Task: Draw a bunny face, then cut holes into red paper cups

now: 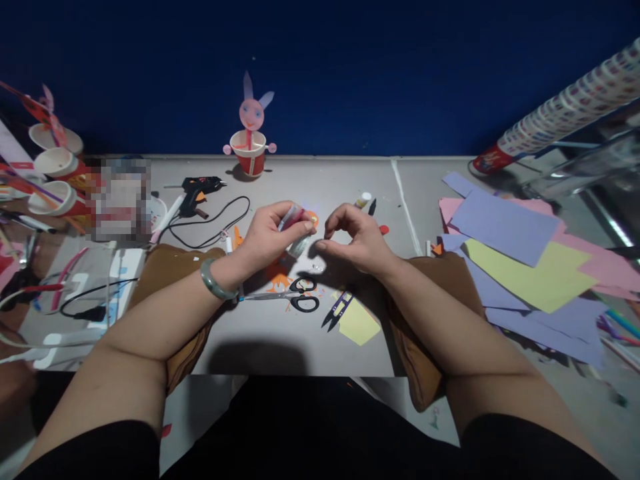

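My left hand (280, 233) is closed around a small clear container with a dark pink part (294, 217), partly hidden by the fingers. Close to its right, my right hand (357, 240) is curled, thumb and fingertips nearly together; whatever may be between them is too small to make out. Under the hands lie a scrap of clear plastic (315, 267) and orange paper scraps (280, 283). Nearer to me are black-handled scissors (304, 295), dark thread snips (337, 311) and a piece of yellow paper (360, 323).
A paper-cup rabbit (251, 157) stands at the back, with a black glue gun (196, 195) and its cord left of centre. Brown cushions (170, 263) lie under both forearms. Coloured paper sheets (505, 223) and stacked cups (565, 103) are on the right; a power strip (117, 283) is left.
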The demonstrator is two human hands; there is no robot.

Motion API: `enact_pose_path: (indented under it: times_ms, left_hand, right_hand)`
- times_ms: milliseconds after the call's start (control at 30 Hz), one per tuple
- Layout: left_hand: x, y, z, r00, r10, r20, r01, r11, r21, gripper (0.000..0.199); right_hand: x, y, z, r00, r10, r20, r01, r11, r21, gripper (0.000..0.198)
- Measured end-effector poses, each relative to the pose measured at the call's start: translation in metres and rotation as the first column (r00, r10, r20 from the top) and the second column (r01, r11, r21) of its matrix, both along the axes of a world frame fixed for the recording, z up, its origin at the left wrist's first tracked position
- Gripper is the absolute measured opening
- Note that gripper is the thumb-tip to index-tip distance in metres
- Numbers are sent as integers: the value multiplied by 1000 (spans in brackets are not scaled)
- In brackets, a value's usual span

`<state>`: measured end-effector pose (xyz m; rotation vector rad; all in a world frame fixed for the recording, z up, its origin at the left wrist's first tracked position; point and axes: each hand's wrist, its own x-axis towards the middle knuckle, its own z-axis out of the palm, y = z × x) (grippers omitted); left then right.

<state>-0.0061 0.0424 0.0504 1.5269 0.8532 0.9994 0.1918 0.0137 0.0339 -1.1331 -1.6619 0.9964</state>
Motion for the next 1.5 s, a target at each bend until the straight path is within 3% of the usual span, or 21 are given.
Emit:
enact_pose_path:
  times_ms: [67, 200, 300, 467, 633, 800, 967, 1167, 1500]
  left_hand:
    - [3, -5, -2, 1000, -14, -13, 15, 1000, 21, 17]
    - [4, -10, -5, 999, -12, -36, 16, 995, 100, 12]
    - [5, -12, -4, 1000, 11, -10, -10, 989, 146, 9]
    - [5, -16, -4, 998, 34, 43, -42, 978, 204, 4]
    - [7, -15, -10, 997, 6, 76, -26, 963, 267, 6]
    - [7, -13, -11, 995, 69, 71, -90, 927, 364, 2]
    - [6, -12, -12, 994, 105, 38, -111, 953, 283, 7]
    - [7, -10, -12, 991, 87, 105, -99, 988, 121, 12]
    - [9, -12, -12, 991, 75, 109, -64, 993, -99, 22]
  right_hand:
    - [-5, -1, -3, 997, -28, -67, 29, 999, 15, 51]
    - [-14, -7, -7, 991, 69, -112, -68, 998, 15, 76]
    - [-21, -12, -10, 984, 50, -169, -54, 998, -18, 68]
    - [-26, -17, -11, 978, -158, -134, 161, 987, 13, 55]
    - [-26, -19, -7, 987, -61, -147, 52, 996, -67, 51]
    - [-25, -14, -10, 970, -44, -237, 21, 995, -100, 46]
    - [-24, -12, -9, 955, -72, -287, 17, 982, -187, 39]
    - [-26, -14, -9, 909, -84, -409, -16, 972, -235, 41]
    - [-24, -12, -5, 950, -40, -309, -28, 977, -212, 19]
